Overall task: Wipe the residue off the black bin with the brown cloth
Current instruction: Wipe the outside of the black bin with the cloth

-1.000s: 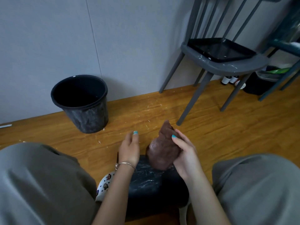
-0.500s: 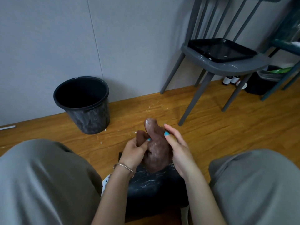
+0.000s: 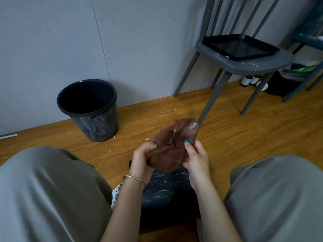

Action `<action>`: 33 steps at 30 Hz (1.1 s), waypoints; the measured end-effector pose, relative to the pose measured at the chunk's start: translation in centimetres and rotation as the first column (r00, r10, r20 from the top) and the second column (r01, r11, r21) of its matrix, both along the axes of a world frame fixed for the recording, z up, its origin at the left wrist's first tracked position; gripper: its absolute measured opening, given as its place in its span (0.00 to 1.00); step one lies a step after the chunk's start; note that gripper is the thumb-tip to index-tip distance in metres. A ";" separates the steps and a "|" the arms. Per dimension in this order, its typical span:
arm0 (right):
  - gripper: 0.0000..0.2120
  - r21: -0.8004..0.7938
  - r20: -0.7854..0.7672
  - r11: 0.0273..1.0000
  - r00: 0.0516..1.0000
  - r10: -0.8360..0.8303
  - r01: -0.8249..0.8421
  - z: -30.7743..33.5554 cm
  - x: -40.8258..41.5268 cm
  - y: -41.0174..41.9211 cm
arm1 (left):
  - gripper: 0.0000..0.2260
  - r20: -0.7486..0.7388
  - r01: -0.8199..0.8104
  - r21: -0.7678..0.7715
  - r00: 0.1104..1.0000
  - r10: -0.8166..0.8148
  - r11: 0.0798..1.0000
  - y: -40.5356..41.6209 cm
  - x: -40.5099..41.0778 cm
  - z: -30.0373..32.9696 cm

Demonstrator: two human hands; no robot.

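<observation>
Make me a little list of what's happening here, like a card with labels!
left hand: left hand pinches one edge of the brown cloth
right hand: right hand holds the other edge
cloth: spread between both hands, with a whitish smear near its top corner
bin being cleaned: black bin lies between the knees, white streaks on it
other bin: second black bin stands upright by the wall
chair: grey chair with a black tray on the seat
floor: wood floor with pale flecks
</observation>
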State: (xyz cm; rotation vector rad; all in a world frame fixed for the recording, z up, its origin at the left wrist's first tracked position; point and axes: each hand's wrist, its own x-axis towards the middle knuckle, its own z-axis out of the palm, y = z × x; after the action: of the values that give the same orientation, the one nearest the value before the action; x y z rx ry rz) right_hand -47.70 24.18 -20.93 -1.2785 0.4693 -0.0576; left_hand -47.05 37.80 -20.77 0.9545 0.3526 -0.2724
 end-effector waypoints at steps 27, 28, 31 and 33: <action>0.32 -0.059 0.066 0.989 0.988 0.141 -0.137 -0.5 -0.3 -0.5 | 0.06 0.216 -0.120 0.506 0.976 0.010 0.854 -0.1 0.1 0.0; 0.33 -0.029 0.073 0.989 0.987 0.144 -0.142 -0.3 -0.3 -0.5 | 0.15 0.126 -0.018 0.439 0.991 -0.041 0.898 0.1 0.1 0.0; 0.37 0.069 0.108 0.985 0.983 0.149 -0.157 0.0 -0.3 -0.8 | 0.31 0.006 0.247 0.205 0.967 -0.253 0.947 0.5 0.0 -0.1; 0.41 0.108 0.136 0.980 0.979 0.153 -0.168 0.3 -0.3 -1.2 | 0.34 0.022 0.236 0.248 0.968 -0.249 0.940 0.6 0.0 0.0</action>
State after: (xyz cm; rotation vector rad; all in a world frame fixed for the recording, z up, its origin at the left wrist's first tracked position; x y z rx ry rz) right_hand -48.00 22.93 -20.68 -1.1840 0.2546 0.0247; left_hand -47.04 38.35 -20.74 1.2484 0.2220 -0.4353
